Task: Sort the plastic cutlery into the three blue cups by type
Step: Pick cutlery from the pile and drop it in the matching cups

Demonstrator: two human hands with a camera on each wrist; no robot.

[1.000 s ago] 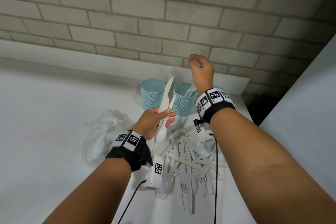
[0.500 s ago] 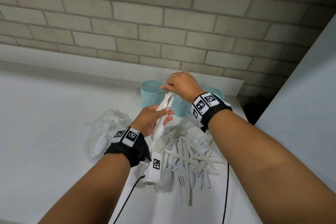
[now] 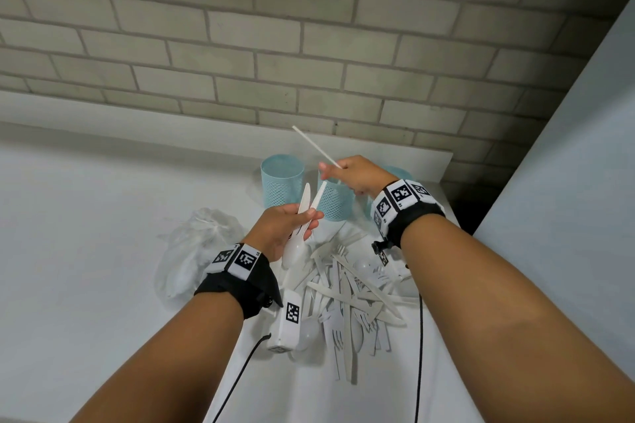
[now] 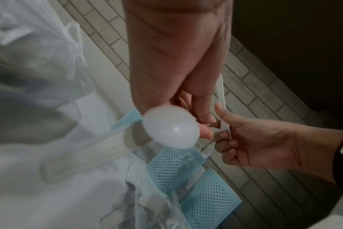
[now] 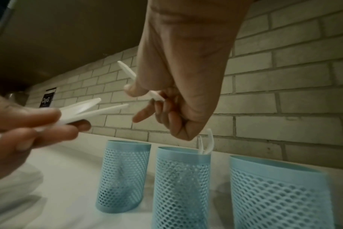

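Three blue mesh cups stand in a row by the wall: left cup [image 3: 282,178], middle cup [image 3: 335,204], and right cup [image 5: 280,195], which my right hand mostly hides in the head view. The middle cup [image 5: 182,186] holds a couple of white pieces [image 5: 206,144]. My left hand [image 3: 309,220] grips a small bundle of white cutlery [image 3: 304,203], with a spoon bowl [image 4: 170,125] hanging below. My right hand [image 3: 335,170] pinches one slim white piece [image 3: 314,146], raised and slanting up-left above the middle cup. A loose cutlery pile [image 3: 350,295] lies between my forearms.
A crumpled clear plastic bag [image 3: 196,251] lies left of the pile on the white counter [image 3: 86,233]. A brick wall [image 3: 309,45] rises right behind the cups. A pale panel [image 3: 567,182] closes the right side, with a dark gap beside it.
My right hand came down from above the cups to the bundle, pinched one piece and drew it out, up and to the right. The left hand's bundle holds one piece fewer.
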